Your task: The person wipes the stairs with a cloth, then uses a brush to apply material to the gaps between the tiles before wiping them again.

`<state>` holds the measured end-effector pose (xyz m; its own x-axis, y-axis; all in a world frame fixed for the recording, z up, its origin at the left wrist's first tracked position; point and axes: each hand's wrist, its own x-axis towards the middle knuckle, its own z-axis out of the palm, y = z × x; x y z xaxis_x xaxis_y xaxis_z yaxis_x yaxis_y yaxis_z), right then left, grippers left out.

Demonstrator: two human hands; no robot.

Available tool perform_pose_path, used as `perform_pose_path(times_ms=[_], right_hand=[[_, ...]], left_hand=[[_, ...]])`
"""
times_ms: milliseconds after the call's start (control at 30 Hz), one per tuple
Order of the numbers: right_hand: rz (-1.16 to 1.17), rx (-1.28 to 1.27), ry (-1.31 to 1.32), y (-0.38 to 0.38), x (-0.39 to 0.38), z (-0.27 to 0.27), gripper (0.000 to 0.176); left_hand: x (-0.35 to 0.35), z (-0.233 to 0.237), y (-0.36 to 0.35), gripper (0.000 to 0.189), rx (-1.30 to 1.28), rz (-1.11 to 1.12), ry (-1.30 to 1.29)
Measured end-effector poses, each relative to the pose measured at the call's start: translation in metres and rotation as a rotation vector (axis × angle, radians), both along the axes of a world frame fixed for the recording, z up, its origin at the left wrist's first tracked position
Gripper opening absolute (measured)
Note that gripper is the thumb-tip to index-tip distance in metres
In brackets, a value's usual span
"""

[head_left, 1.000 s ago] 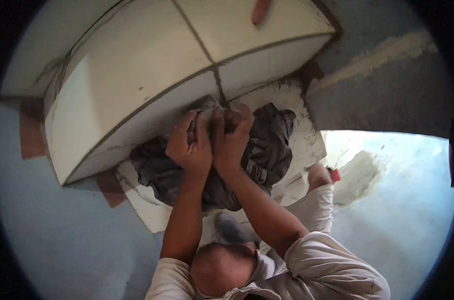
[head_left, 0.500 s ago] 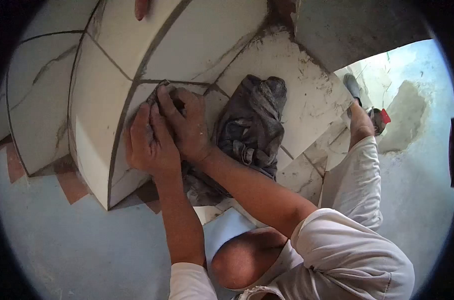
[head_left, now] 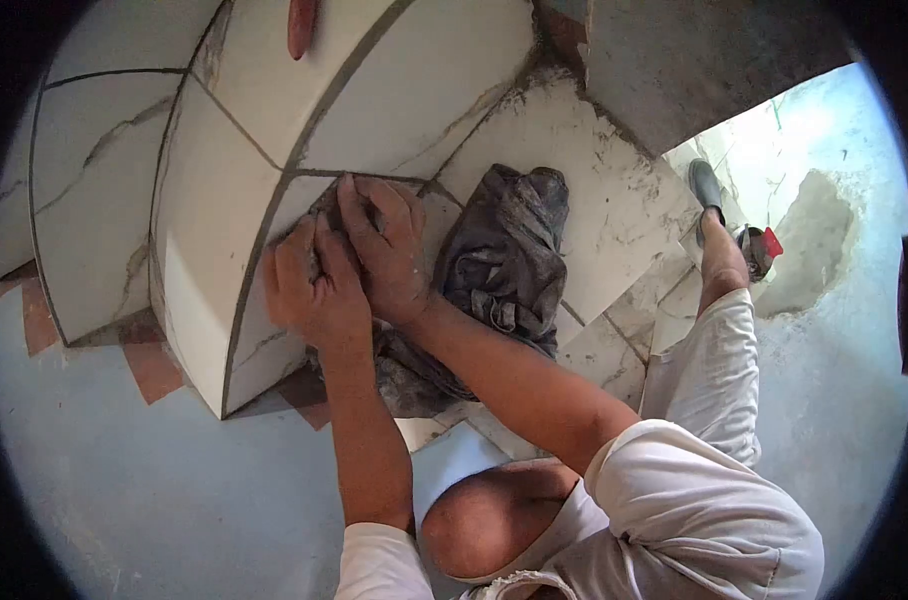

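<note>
My left hand point(head_left: 319, 285) and my right hand point(head_left: 386, 240) are pressed close together at the rounded edge of a white tile point(head_left: 264, 350). Both have their fingers curled inward. Something dark and greyish shows between them, mostly covered by the fingers, and I cannot make out what it is. The right fingertips sit just below the dark joint line point(head_left: 369, 175) along the tiles. To the right of my hands lies a crumpled, dirty dark cloth point(head_left: 509, 250), partly beneath my right forearm.
Large white veined tiles point(head_left: 104, 200) cover the curved steps at left. A reddish object point(head_left: 301, 28) rests on the upper tile. A grey slab point(head_left: 714, 60) juts in at upper right. A dark container with a red part point(head_left: 771, 242) stands near my foot point(head_left: 707, 190).
The view has shifted slightly, so the tiles and the reddish object sit a little lower and further right. My hands stay together at the tile edge, with small finger movement.
</note>
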<state>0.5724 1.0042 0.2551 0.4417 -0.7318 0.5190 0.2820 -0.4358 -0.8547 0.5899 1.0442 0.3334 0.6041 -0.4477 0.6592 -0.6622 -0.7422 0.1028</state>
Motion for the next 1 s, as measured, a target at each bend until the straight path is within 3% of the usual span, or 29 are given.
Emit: perform_pose_path(times_ms=[333,400,433,467,600,667,700,767,800,867,933,1000], right_hand=[[-0.018,-0.105,0.005,-0.003,0.005,-0.007,0.05],[-0.034,-0.126,-0.01,-0.003,0.003,-0.006,0.05],[-0.007,-0.101,0.117,-0.004,-0.003,-0.006,0.05],[0.019,-0.073,0.245,-0.003,-0.008,-0.005,0.05],[-0.034,0.042,0.272,0.007,-0.009,-0.021,0.049],[0.31,0.304,0.295,-0.001,0.003,-0.019,0.047],[0.307,0.3,0.294,-0.002,0.004,-0.019,0.047],[0.033,-0.104,0.224,0.0,-0.009,-0.002,0.047],[0.043,-0.097,0.23,0.004,-0.015,-0.006,0.047],[0.043,0.027,0.503,0.006,-0.019,-0.018,0.048],[0.012,0.032,0.448,0.007,-0.016,-0.019,0.049],[-0.022,0.034,0.395,0.008,-0.011,-0.017,0.05]], left_hand=[[0.004,-0.015,0.005,0.011,-0.092,-0.018,-0.034],[0.003,-0.011,0.003,0.011,0.009,-0.009,-0.046],[0.003,-0.014,0.003,0.011,0.009,-0.004,-0.043],[0.002,-0.018,0.001,0.011,0.033,-0.011,0.059],[-0.003,-0.028,-0.004,0.006,0.049,0.038,0.232],[-0.004,-0.017,0.0,0.007,-0.003,0.05,0.163],[-0.003,-0.015,0.001,0.007,-0.047,0.068,0.103],[-0.004,-0.013,0.0,0.009,0.022,0.068,0.143],[-0.003,-0.012,0.0,0.011,0.079,0.07,0.16],[-0.002,-0.03,-0.004,0.008,0.098,0.063,0.232],[-0.005,-0.031,-0.005,0.006,0.113,0.048,0.308],[-0.005,-0.021,-0.005,0.007,0.09,0.047,0.162]])
